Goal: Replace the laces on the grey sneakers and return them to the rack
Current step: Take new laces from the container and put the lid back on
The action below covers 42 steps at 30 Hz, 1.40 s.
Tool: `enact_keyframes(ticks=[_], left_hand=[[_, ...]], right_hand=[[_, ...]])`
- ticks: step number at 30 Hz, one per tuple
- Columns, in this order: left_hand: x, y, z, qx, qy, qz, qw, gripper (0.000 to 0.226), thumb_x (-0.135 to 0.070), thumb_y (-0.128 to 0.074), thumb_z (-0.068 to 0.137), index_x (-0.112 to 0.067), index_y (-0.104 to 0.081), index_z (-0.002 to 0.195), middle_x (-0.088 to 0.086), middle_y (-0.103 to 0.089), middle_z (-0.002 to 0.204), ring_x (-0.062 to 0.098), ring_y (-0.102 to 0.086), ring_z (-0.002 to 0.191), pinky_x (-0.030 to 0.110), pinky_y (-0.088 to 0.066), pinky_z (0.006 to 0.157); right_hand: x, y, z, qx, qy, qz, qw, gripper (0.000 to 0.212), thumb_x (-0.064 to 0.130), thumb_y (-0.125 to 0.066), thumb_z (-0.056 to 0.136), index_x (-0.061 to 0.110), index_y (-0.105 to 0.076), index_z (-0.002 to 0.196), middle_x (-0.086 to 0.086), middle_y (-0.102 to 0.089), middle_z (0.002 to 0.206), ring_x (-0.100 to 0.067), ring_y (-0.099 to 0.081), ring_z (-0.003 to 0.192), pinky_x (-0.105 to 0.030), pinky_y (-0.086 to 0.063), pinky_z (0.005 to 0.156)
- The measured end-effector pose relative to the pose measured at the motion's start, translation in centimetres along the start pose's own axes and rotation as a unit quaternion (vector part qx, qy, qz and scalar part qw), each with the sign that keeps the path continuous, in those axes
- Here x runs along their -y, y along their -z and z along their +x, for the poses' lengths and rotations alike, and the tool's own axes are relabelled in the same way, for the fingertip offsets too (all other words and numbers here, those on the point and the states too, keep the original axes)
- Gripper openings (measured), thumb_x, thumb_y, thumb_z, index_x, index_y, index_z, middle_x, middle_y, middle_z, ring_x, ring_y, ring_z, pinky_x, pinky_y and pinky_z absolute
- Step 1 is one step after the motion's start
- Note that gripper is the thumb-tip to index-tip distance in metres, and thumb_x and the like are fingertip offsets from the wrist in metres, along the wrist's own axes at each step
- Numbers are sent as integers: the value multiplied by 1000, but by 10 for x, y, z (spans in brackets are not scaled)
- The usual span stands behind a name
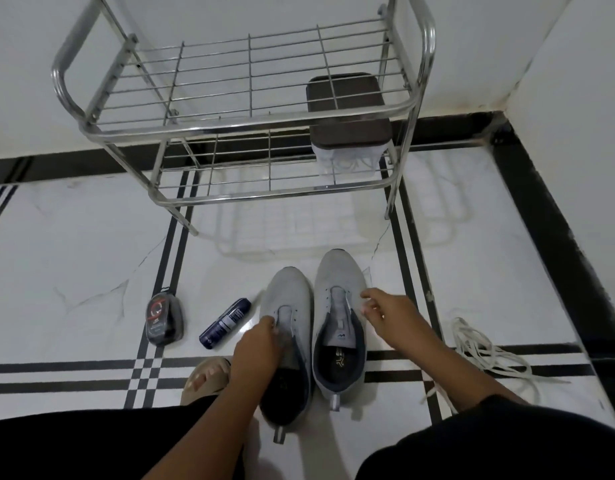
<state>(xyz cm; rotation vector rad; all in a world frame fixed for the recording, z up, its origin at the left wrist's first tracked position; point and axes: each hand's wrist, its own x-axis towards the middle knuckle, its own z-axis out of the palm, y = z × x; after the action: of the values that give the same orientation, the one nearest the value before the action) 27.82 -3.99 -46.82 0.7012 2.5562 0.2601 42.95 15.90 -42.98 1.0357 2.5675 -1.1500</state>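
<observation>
Nearest, the left hand (261, 336) rests curled on the tongue of the left sneaker (288, 306), its grip apparently pinching there though blur hides the fingertips, while the right hand (385, 311) hovers loosely curled at the outer eyelets of the right sneaker (337, 282), holding nothing I can make out. Both lace-less grey shoes stand side by side on the floor (91, 254) before the rack (250, 123); they look light and soft, best held by the heel collar. White laces (486, 348) lie limp to the right, a spray can (224, 323) and polish case (164, 320) sit left, and the rack's shelves leave room beside a lidded box (347, 112).
</observation>
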Motion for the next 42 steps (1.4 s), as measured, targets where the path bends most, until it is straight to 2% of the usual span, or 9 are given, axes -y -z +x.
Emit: enact_keyframes(ticks=[6, 12, 15, 20, 27, 31, 34, 39, 42], left_hand=[[-35, -9, -9, -87, -114, -78, 987, 42, -40, -42, 98, -14, -49, 130, 4, -54, 130, 24, -51, 118, 37, -42, 98], [-39, -30, -17, -29, -162, 67, 984, 77, -66, -1, 92, -25, -54, 130, -1, -55, 136, 23, -47, 130, 46, -40, 106], [-34, -36, -22, 29, -148, 80, 985, 76, -66, -1, 88, -28, -47, 136, -6, -44, 144, 20, -32, 141, 47, -26, 115], [-31, -41, -29, 2, -134, 55, 989, 43, -47, -34, 85, -27, -69, 101, -8, -69, 108, 20, -63, 114, 39, -51, 90], [-34, -42, -23, 11, -123, -10, 992, 85, -56, 9, 78, -20, -54, 124, -3, -49, 138, 18, -25, 143, 34, -16, 118], [-58, -16, -28, -34, -27, -194, 980, 62, -59, -9, 91, -20, -58, 88, 0, -62, 93, 16, -58, 92, 34, -48, 84], [-92, 15, -25, -31, 108, -482, 869, 47, -58, -34, 94, -19, -61, 90, 2, -66, 93, 18, -62, 91, 34, -48, 83], [-127, 41, -33, 309, 118, -822, 464, 92, -85, -42, 73, -15, -55, 132, 18, -54, 136, 38, -48, 128, 52, -35, 106], [-128, 26, -47, 356, 100, -827, 424, 91, -77, -50, 77, -13, -47, 141, 20, -44, 145, 39, -37, 136, 60, -26, 111]], right_hand=[[80, 98, 45, -253, 203, -167, 931, 33, 0, -48, 92, 7, -61, 123, -11, -63, 119, -30, -57, 110, -41, -52, 83], [142, 132, 97, -194, 179, -374, 889, 63, 1, -54, 89, 1, -27, 147, -16, -36, 149, -30, -35, 138, -36, -34, 109], [148, 130, 107, -200, 142, -425, 872, 49, -2, -59, 85, 3, -44, 132, -15, -55, 128, -31, -54, 115, -37, -46, 80], [155, 124, 112, -246, 142, -416, 864, 29, -6, -59, 83, 4, -55, 110, -13, -63, 98, -32, -63, 88, -35, -38, 60], [131, 134, 97, -300, 280, -383, 828, 14, 1, -68, 76, 6, -57, 84, -10, -59, 69, -22, -47, 52, -28, -46, 43], [118, 138, 47, -321, 333, -321, 826, 12, 15, -53, 88, 6, -60, 90, -9, -62, 76, -25, -56, 57, -31, -48, 43], [98, 126, -2, -332, 327, -244, 851, 22, 19, -54, 90, 5, -64, 104, -9, -68, 94, -25, -65, 73, -34, -56, 56], [64, 94, -67, -268, 279, -8, 922, 20, 17, -64, 87, 10, -66, 106, 4, -69, 103, 0, -63, 89, -13, -50, 78], [40, 83, -84, -206, 183, 89, 957, 22, 36, -62, 89, 22, -62, 106, 14, -69, 100, 4, -64, 90, -17, -54, 78]])
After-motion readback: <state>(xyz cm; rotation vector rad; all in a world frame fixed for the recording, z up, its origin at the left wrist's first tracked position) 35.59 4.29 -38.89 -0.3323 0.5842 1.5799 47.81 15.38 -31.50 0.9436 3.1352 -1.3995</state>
